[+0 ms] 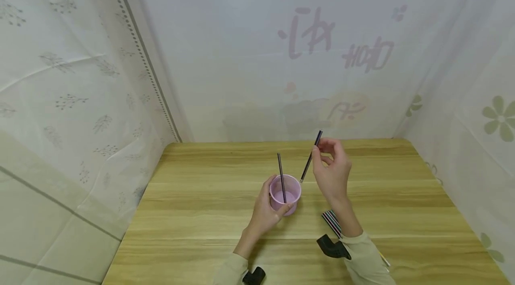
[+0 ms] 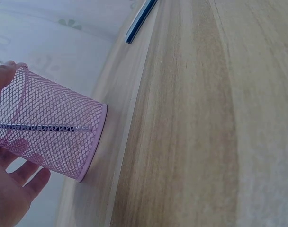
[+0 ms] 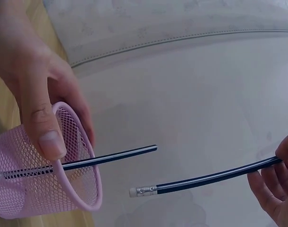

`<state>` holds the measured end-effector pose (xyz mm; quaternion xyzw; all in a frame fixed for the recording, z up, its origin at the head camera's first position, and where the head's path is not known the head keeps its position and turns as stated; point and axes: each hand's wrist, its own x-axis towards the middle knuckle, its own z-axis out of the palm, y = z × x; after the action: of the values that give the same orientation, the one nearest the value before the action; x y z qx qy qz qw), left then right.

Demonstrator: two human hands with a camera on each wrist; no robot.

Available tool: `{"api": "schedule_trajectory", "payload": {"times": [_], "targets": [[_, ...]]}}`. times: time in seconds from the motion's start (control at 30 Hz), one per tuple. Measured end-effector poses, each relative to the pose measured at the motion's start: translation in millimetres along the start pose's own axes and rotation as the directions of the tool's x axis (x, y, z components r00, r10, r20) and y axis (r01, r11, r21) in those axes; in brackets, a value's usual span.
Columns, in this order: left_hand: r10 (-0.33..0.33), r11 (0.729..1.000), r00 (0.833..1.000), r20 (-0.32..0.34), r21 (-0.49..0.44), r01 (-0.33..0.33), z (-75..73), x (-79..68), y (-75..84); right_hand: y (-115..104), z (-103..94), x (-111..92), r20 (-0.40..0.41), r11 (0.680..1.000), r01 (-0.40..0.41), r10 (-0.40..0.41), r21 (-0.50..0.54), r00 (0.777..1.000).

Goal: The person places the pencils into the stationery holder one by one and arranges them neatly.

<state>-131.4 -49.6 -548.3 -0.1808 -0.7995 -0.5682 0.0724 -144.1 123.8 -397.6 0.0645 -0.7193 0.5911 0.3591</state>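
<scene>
A pink mesh pencil cup [image 1: 285, 194] is being held upright on a wooden table [image 1: 201, 213], roughly at the table's middle and well apart from every edge. The left hand [image 1: 263, 211] is being wrapped around the cup from its near left side, with the thumb [image 3: 45, 137] being pressed over the rim and the other fingers [image 2: 25, 172] being curled along the mesh wall. One dark striped pencil [image 1: 281, 177] is already being carried inside the cup, leaning slightly left, its upper end standing clear above the rim.

A second dark striped pencil [image 1: 311, 156] is being pinched near its top by the fingertips of the right hand [image 1: 331, 171], which is being held raised just right of the cup. This pencil is being held tilted, its eraser end [image 3: 134, 192] pointing down toward the cup's right rim and hanging just outside it, not yet inside.

A bundle of striped pencils [image 1: 332, 223] is lying on the table beneath the right forearm, near the front edge. Wide bare tabletop is being left open to the left, right and far side of the cup. The table is being enclosed on three sides by pale patterned curtains [image 1: 80, 97].
</scene>
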Motion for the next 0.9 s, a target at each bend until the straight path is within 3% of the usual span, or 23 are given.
{"api": "schedule_trajectory", "payload": {"times": [0.3, 0.57, 0.9], "targets": [[0.015, 1.0, 1.0, 0.003, 0.015, -0.015, 0.4, 0.8, -1.6, -8.2, 19.2, 0.1, 0.05, 0.998, -0.002, 0.005, -0.063, 0.999], [0.014, 1.0, 1.0, 0.014, 0.011, -0.014, 1.6, -0.2, -5.2, 33.9, 31.1, -6.4, 0.095, 0.993, -0.023, 0.035, -0.118, 0.995], [0.033, 0.999, 0.999, 0.001, 0.018, -0.033, 0.5, -1.2, -0.8, 52.6, 39.3, -16.7, 0.171, 0.989, -0.062, 0.085, -0.133, 0.982]]}}
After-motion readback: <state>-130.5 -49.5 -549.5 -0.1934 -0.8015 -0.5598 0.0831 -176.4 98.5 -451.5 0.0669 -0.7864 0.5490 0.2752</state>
